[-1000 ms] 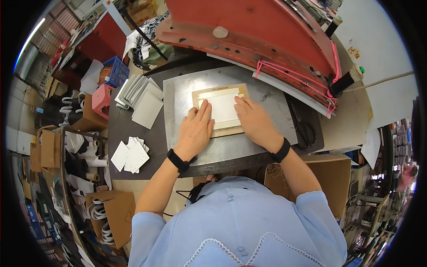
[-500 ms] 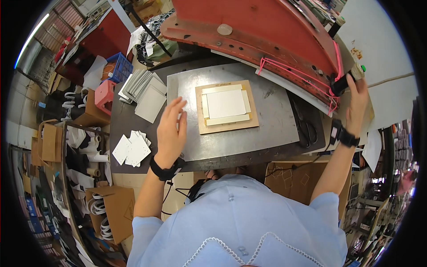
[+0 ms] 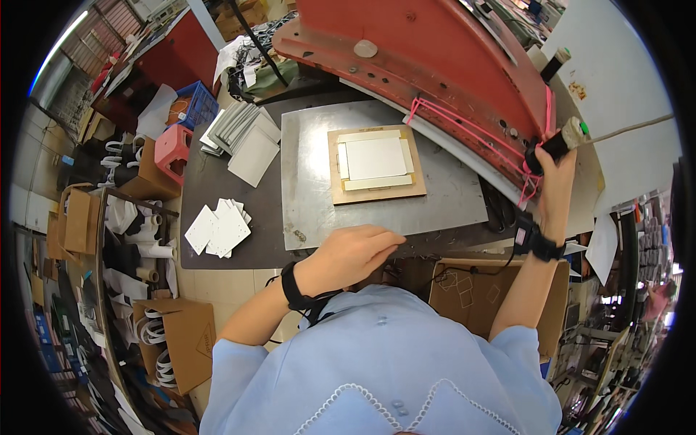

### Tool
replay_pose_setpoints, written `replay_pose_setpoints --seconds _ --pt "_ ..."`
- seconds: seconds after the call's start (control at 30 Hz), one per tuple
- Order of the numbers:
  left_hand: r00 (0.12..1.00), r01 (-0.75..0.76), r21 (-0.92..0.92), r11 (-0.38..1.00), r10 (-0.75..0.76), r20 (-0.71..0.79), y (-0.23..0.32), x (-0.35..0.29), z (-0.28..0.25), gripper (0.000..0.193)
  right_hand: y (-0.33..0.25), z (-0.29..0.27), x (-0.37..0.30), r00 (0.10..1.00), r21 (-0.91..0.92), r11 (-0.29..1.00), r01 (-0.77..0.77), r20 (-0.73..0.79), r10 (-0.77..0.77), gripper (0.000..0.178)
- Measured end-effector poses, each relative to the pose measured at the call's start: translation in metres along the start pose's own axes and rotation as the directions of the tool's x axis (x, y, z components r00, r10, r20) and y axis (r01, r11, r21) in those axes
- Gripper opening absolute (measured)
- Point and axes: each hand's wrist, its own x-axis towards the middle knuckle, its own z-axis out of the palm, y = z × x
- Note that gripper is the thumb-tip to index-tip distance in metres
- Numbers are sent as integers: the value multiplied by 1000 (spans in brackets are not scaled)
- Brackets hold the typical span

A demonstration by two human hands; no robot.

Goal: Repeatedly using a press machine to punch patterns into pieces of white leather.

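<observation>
The black handle (image 3: 557, 146) is a short, thick cylinder with a worn, cream-coloured end and a green tip; it juts from the near end of the red press arm (image 3: 406, 43), beyond the counter's right edge. The right grip (image 3: 558, 177) is closed around it, some of the fingers hidden behind. The left grip (image 3: 353, 254) hangs above the counter's front edge, fingers loosely extended and close together; nothing shows in it, though its underside is hidden. The arm's red paint is scuffed, its flange is pierced with holes, and bright pink cord (image 3: 453, 116) is strung along it.

Near the middle of the counter (image 3: 267, 221) lies a tan wooden board (image 3: 380, 196), its 4 pale strips framing a smooth white card (image 3: 377, 159). The board rests on a grey metal plate (image 3: 308, 145), scratched and shiny, toward the plate's far edge.

The counter is dark and matt. A fanned stack of pale grey panels (image 3: 254, 156) occupies its far left corner; white cards (image 3: 228, 230) with small dots overlap near its front left corner.

Past the left edge are a pink stool (image 3: 174, 148), a blue crate (image 3: 197, 105) and a rack (image 3: 138, 210) crowded with rolls. Below the front edge, toward the right, a cardboard box (image 3: 533, 297) stands on the floor.
</observation>
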Motion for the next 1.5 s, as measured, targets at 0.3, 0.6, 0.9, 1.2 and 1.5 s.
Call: replay_pose_setpoints --seconds 0.3,0.6,0.9,1.2,1.5 --pt "976 -157 -193 969 122 -180 46 35 -11 46 -45 -3 -88 916 227 973 -42 397 -53 55" --pt "980 -129 -554 823 22 -197 73 51 -42 84 -8 -67 48 990 -26 996 88 -105 -90 52" --pt "832 -176 -700 692 -276 -481 78 -2 -60 42 -38 -1 3 995 532 844 -65 103 12 48" --pt "795 -183 -767 615 -366 -483 59 -26 -71 33 -48 13 -15 981 565 818 -105 195 -9 30" --pt "809 -183 -781 597 -360 -464 50 -34 -59 25 -21 6 -22 974 534 834 -138 226 16 31"
